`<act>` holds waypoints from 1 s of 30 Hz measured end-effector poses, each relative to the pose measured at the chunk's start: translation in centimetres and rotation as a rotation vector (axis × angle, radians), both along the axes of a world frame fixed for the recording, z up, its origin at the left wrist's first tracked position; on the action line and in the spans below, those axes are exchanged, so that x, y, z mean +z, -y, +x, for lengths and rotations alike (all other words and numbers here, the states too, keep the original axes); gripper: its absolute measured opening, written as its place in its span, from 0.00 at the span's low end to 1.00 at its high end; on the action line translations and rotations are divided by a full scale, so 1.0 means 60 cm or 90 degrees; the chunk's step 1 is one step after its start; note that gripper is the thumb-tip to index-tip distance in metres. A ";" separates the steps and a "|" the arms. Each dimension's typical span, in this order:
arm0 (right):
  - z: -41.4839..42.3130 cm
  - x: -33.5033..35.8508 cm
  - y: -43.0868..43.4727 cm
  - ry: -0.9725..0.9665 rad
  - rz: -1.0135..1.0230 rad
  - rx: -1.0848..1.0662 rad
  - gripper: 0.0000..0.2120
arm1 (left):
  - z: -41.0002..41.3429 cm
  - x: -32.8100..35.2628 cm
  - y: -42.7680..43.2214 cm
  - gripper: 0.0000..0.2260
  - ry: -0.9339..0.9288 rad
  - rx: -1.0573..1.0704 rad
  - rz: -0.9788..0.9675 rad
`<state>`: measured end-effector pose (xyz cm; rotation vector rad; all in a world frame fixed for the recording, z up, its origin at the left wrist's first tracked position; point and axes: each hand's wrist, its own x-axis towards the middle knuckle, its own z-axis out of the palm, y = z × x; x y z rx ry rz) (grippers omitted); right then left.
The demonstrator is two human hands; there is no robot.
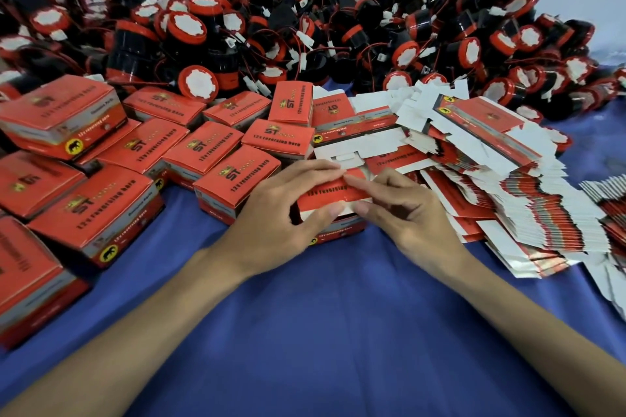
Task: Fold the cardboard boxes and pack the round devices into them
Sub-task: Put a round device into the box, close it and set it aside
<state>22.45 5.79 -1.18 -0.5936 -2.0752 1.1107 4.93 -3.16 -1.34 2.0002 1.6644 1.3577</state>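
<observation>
A red cardboard box [333, 195] stands on the blue cloth at the centre, its top flap partly folded down. My left hand [281, 213] grips its left side, thumb at the front edge and fingers over the top. My right hand [403, 210] pinches the flap from the right, fingertips meeting the left hand's on the lid. A big heap of round red-and-black devices [305, 27] with thin wires fills the back of the table. Whether a device is inside the held box is hidden.
Several closed red boxes [142, 152] lie in rows and stacks on the left. Flat unfolded box blanks [491, 173] are fanned in a thick pile on the right, more at the far right edge [609, 203]. Blue cloth [338, 332] covers the near table.
</observation>
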 end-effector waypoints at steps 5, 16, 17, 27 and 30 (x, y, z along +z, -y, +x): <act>0.004 -0.001 -0.007 0.020 0.124 -0.019 0.21 | -0.004 0.006 0.001 0.20 -0.111 0.023 0.045; 0.003 -0.008 -0.027 0.003 0.423 -0.055 0.15 | -0.010 0.007 -0.002 0.17 -0.359 -0.003 0.157; 0.003 -0.007 -0.028 -0.005 0.433 -0.054 0.14 | -0.011 0.004 -0.003 0.16 -0.357 -0.004 0.160; 0.011 -0.003 -0.030 0.011 0.531 -0.004 0.12 | -0.011 -0.004 0.005 0.18 -0.312 -0.075 0.106; 0.016 0.000 -0.031 0.042 0.570 0.010 0.15 | -0.012 -0.007 0.002 0.17 -0.322 -0.067 0.106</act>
